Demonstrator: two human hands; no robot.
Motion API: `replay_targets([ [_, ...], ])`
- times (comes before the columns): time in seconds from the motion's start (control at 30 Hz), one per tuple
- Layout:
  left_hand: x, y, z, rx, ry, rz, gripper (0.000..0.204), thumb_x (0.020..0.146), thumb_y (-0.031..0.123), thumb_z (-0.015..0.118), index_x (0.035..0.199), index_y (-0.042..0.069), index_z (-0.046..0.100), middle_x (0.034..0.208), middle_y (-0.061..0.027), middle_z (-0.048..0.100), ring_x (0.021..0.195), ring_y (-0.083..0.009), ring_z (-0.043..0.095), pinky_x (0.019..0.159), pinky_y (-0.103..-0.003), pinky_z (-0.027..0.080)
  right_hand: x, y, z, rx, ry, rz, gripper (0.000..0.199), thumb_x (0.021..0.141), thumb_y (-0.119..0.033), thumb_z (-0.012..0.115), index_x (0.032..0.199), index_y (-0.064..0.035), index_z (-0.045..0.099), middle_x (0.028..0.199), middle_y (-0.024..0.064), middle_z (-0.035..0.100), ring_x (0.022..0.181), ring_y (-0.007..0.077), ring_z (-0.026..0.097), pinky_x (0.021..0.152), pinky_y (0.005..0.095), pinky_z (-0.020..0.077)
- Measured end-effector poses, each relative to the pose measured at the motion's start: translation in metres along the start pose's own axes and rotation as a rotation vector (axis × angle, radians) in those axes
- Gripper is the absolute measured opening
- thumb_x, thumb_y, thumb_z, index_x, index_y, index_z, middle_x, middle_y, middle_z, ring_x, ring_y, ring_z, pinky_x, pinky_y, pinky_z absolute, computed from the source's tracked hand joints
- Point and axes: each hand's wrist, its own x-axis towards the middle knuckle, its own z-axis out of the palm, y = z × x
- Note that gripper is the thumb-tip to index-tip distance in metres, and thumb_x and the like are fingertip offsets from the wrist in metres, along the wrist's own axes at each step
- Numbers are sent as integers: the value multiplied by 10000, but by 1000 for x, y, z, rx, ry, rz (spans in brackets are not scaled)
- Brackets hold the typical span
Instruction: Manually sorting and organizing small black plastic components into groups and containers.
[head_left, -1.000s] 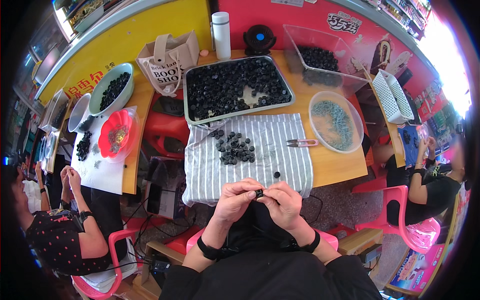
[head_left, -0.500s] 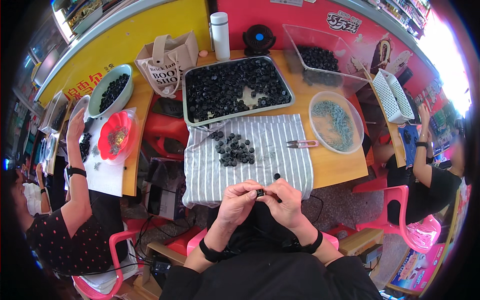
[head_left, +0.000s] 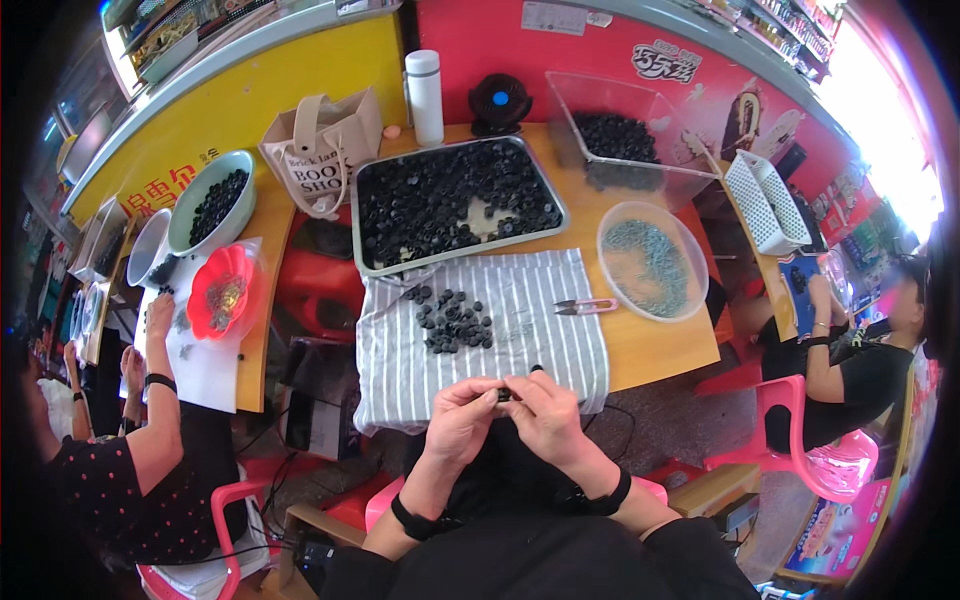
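At the near edge of a grey-and-white striped cloth [head_left: 540, 300], both my hands meet at the fingertips. Pinched between them is a small black round part [head_left: 503, 395], partly covered by the fingers. My left hand [head_left: 462, 418] grips it from the left with thumb and forefinger. On its other side my right hand [head_left: 545, 418] closes thumb and fingertips round it; whether they hold a second tiny piece cannot be made out. A single black piece [head_left: 537, 369] shows just beyond the right fingers. Farther up the cloth lies a loose pile of black round parts [head_left: 453, 322].
Beyond the cloth sits a metal tray [head_left: 362, 225] of black parts. Pink-handled snips [head_left: 587, 307] lie beside a round plastic lid [head_left: 606, 230] holding thin bluish-grey pieces. A clear bin [head_left: 690, 185], fan [head_left: 500, 103], white bottle [head_left: 425, 98] and tote bag [head_left: 318, 150] stand behind. Co-workers sit both sides.
The whole view has shifted slightly left and down. My hands keep their pinch on the black part. The left co-worker's raised hand has come down to the table; the right co-worker's arm has lowered.
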Motion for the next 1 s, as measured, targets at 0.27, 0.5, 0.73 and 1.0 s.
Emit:
replay_targets([
  [0.27, -1, 3, 1, -34, -12, -8, 426, 936, 10, 648, 1332, -76, 520, 1065, -142, 706, 967, -206, 690, 856, -378, 563, 11, -15, -7, -154, -21, -103, 326, 745, 40, 752, 1056, -30, 687, 959, 145, 606, 821, 308, 637, 653, 376, 529],
  [0.5, -5, -2, 0, 11, 30, 11, 362, 960, -2, 599, 1310, -87, 568, 1142, -152, 689, 1008, -192, 674, 864, -344, 556, 7, 1, 6, -21, -75, -173, 275, 757, 89, 718, 997, 25, 602, 960, 170, 602, 818, 324, 638, 660, 379, 535],
  [0.73, 1, 2, 7, -23, 21, 68, 380, 967, 23, 573, 1321, -113, 556, 1210, -174, 663, 1062, -185, 647, 917, -310, 507, 20, -2, 4, 62, -45, -111, 303, 725, 125, 717, 984, 18, 601, 940, 154, 609, 809, 327, 643, 667, 368, 539],
  [1.0, 5, 10, 3, 202, -1, 74, 352, 998, 71, 547, 1324, -58, 583, 1144, -189, 700, 1020, -200, 668, 856, -308, 510, 26, -10, -17, 109, -61, -30, 264, 787, 91, 716, 1023, 10, 631, 966, 97, 634, 804, 225, 651, 715, 310, 536],
])
